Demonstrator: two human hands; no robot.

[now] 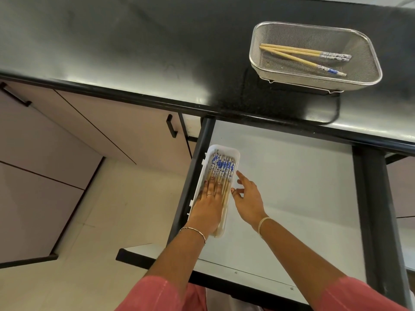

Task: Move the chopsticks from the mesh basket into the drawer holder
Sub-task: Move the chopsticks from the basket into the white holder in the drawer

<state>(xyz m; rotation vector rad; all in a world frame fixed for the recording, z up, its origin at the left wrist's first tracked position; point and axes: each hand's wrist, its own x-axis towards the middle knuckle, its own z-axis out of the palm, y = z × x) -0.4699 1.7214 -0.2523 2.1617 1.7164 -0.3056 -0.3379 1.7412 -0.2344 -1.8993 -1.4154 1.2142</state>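
A steel mesh basket point(368, 70) stands on the black counter at the upper right, with three bamboo chopsticks point(298, 55) with blue-and-white ends lying in it. In the open drawer a white holder point(233, 153) sits against the left wall, filled with several chopsticks point(222, 167) of the same kind. My left hand point(207, 205) lies flat on the chopsticks inside the holder, fingers spread. My right hand point(248, 198) hovers just right of the holder, fingers apart, its thumb near the holder's rim, holding nothing.
The drawer point(292, 187) has a pale bare floor and dark side rails point(370, 198). The black counter edge point(157, 102) overhangs its back. Beige cabinet doors with black handles point(171, 126) are on the left, above a light tiled floor.
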